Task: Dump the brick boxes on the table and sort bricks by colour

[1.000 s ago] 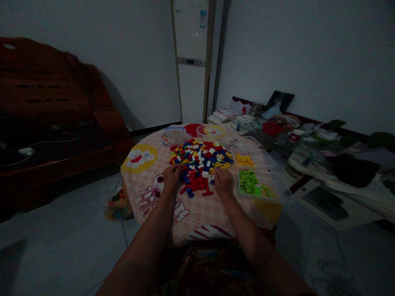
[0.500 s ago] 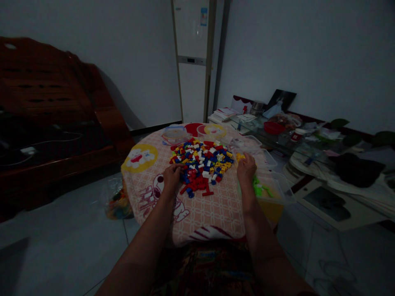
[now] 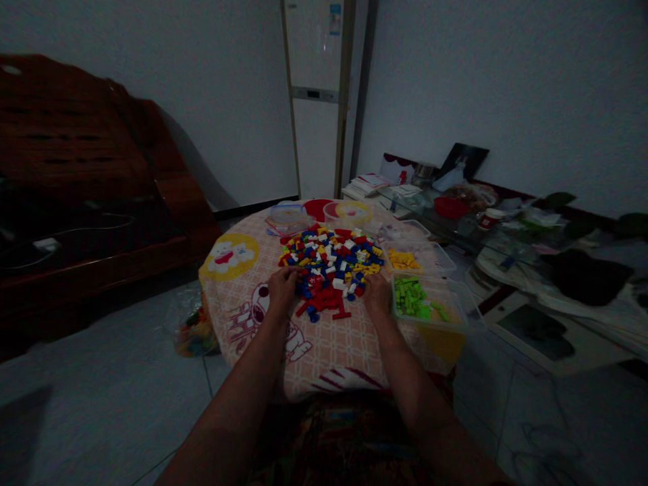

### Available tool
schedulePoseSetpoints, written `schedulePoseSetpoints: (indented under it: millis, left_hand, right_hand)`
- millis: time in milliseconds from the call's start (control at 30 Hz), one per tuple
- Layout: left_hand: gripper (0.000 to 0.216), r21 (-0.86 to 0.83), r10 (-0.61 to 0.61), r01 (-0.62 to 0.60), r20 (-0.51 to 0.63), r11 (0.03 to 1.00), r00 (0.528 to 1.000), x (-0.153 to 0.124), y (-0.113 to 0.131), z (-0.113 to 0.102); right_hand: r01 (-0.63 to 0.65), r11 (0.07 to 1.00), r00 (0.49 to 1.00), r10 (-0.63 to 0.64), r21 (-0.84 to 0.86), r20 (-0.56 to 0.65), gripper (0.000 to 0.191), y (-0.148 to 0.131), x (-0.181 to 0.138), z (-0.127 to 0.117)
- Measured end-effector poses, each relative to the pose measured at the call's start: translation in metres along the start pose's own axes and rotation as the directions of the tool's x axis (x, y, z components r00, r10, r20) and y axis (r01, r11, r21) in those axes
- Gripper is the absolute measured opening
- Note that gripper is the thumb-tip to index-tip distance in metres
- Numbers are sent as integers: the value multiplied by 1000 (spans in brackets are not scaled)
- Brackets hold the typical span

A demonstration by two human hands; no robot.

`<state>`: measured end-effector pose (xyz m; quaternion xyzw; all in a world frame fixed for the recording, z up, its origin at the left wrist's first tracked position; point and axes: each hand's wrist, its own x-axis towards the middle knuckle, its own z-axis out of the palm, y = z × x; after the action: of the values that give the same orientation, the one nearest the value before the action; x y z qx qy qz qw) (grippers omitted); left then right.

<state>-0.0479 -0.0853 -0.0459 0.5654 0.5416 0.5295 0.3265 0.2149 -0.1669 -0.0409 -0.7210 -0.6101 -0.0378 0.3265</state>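
A heap of small red, blue, yellow and white bricks lies on a round table under a patterned pink cloth. My left hand rests at the heap's near left edge, fingers curled into the bricks. My right hand sits at the heap's near right edge, fingers bent down onto the cloth. What either hand holds is hidden. To the right stand a clear tub of green bricks and a clear tub of yellow bricks.
Clear round tubs stand at the table's far side. A bag of mixed bricks lies on the tiled floor at left. A dark wooden bench stands left. A cluttered glass table is right.
My right hand went out over the tubs at the right, then came back to the near right edge of the heap. My left hand stayed put.
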Motion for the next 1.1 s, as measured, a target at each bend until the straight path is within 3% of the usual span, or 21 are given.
schedulePoseSetpoints:
  millis: [133, 433, 900, 1100]
  left_hand:
    - [29, -6, -4, 4, -6, 1000, 1000, 0, 2, 1]
    - [29, -41, -12, 12, -7, 999, 1000, -1, 1, 1]
    - [31, -9, 4, -4, -5, 1000, 1000, -1, 4, 0]
    - [31, -5, 28, -28, 5, 1000, 1000, 1, -2, -1]
  right_hand:
    - [-17, 994, 994, 30, -111, 110, 35, -1, 3, 0]
    - [23, 969, 980, 27, -245, 198, 32, -7, 6, -5]
    - [-12, 998, 1000, 11, -54, -25, 19, -1, -4, 7]
    - [33, 994, 985, -15, 106, -171, 28, -1, 0, 3]
